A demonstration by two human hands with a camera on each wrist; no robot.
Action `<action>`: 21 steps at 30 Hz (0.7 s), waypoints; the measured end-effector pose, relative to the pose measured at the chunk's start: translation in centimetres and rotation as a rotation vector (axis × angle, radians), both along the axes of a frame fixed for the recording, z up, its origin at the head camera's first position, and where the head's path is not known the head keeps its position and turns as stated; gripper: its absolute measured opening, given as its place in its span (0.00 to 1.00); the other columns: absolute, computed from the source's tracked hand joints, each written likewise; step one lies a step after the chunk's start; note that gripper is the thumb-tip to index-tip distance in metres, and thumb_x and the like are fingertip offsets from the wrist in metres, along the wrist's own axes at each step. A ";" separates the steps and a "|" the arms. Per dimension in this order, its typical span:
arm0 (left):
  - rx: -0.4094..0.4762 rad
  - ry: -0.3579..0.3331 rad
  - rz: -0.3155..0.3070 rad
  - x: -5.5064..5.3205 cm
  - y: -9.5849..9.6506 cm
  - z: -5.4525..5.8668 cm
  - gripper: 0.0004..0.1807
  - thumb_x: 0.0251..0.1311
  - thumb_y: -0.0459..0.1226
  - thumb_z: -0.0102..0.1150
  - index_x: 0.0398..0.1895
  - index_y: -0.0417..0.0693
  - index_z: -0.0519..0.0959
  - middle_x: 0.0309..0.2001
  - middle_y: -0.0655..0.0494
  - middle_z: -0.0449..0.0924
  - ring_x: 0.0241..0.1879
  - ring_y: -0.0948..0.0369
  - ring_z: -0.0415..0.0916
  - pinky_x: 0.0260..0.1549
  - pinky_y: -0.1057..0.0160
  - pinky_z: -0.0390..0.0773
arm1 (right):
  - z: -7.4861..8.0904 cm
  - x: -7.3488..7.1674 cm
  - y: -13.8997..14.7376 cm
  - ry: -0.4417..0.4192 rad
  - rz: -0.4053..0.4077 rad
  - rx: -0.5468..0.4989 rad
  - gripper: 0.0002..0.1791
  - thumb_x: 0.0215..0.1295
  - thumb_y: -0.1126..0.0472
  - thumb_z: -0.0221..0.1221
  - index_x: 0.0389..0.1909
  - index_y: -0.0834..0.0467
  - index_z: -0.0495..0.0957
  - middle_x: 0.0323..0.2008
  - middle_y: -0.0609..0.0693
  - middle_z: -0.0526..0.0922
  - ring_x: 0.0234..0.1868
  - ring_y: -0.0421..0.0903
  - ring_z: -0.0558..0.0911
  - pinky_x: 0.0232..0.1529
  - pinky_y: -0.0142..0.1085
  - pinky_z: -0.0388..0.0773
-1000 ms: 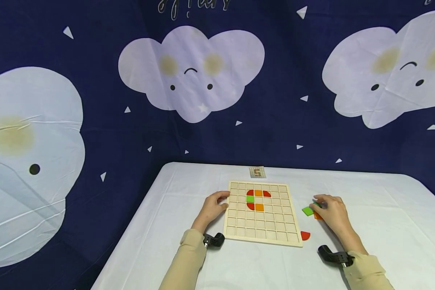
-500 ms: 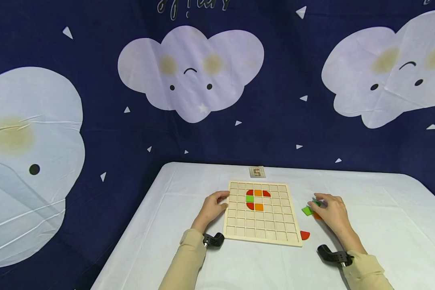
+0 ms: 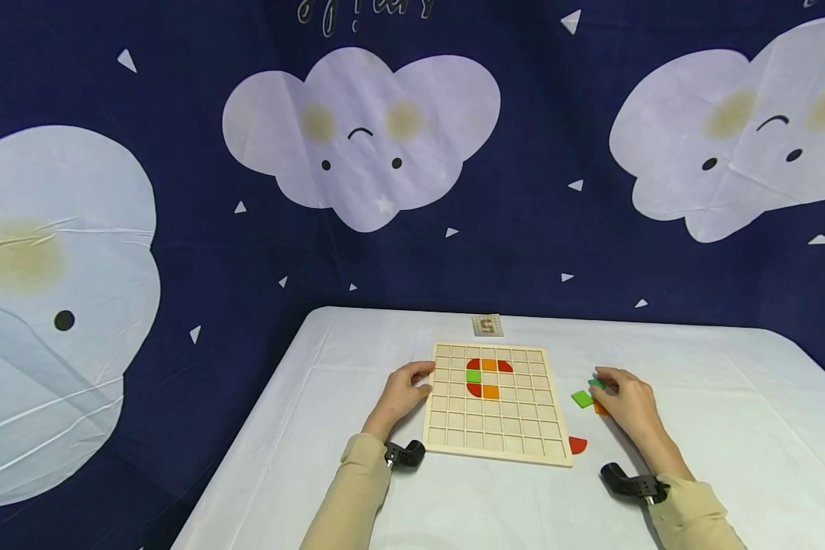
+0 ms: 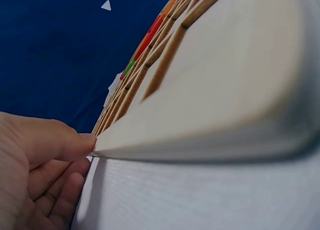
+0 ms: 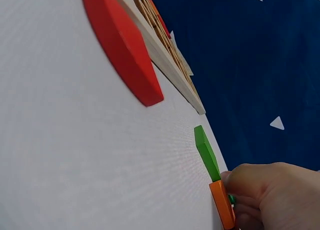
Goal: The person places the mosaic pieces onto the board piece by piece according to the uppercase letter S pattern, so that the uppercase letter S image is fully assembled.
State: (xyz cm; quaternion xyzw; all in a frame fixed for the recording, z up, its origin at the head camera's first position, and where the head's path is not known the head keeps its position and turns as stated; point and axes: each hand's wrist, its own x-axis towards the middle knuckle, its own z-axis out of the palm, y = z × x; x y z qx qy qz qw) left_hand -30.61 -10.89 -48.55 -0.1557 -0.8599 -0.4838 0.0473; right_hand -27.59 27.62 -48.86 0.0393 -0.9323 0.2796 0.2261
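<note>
A wooden grid board [image 3: 498,451] lies on the table with red, orange and light green tiles set in its upper cells. My left hand [image 3: 400,393] rests at its left side, thumb and index finger touching the edge. In the left wrist view, the thumb [image 4: 75,142] meets the board's rim while the other fingers bend below. Right of the board, my right hand [image 3: 631,401] pinches a dark green tile [image 3: 595,383] between thumb and fingers. Close by lie a light green square tile [image 3: 581,399] and an orange tile [image 3: 600,409], partly hidden by the hand.
A red rounded tile [image 3: 577,445] lies against the board's lower right edge. Behind the board is a small card [image 3: 487,326] with a grid pattern. The white-covered table [image 3: 495,504] ends at a dark blue curtain [image 3: 385,263] printed with clouds.
My right hand has shifted very slightly, and the dark green tile shows more plainly at its fingertips. My left hand and the tiles on the board stay put.
</note>
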 end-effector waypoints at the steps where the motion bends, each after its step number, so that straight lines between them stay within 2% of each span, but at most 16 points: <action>1: -0.003 0.002 0.001 0.0 0.0 -0.1 0.22 0.55 0.24 0.58 0.56 0.36 0.75 0.51 0.47 0.78 0.51 0.53 0.74 0.55 0.59 0.72 | 0.0 0.0 0.0 -0.005 0.011 -0.004 0.21 0.53 0.70 0.64 0.48 0.74 0.76 0.41 0.69 0.79 0.44 0.65 0.77 0.46 0.57 0.73; 5: -0.005 -0.001 0.006 -0.1 -0.1 -0.2 0.22 0.54 0.24 0.59 0.55 0.37 0.75 0.50 0.48 0.78 0.51 0.54 0.74 0.54 0.60 0.73 | 0.1 0.0 -0.1 -0.021 0.031 -0.020 0.22 0.54 0.70 0.62 0.51 0.74 0.74 0.44 0.70 0.78 0.46 0.66 0.76 0.48 0.58 0.72; 11: 0.007 0.010 -0.003 0.0 -0.1 -0.2 0.22 0.54 0.23 0.59 0.55 0.36 0.76 0.50 0.46 0.78 0.51 0.52 0.74 0.54 0.58 0.73 | -0.1 0.0 -0.1 -0.025 -0.007 -0.012 0.24 0.55 0.64 0.66 0.50 0.73 0.74 0.43 0.69 0.79 0.46 0.66 0.75 0.47 0.59 0.70; 21: -0.002 0.005 -0.002 0.0 0.0 0.1 0.22 0.55 0.24 0.59 0.55 0.37 0.75 0.51 0.47 0.78 0.52 0.53 0.74 0.55 0.58 0.72 | -0.3 -0.3 -0.2 0.017 0.009 -0.028 0.18 0.55 0.68 0.64 0.46 0.71 0.77 0.39 0.66 0.81 0.43 0.64 0.77 0.45 0.58 0.71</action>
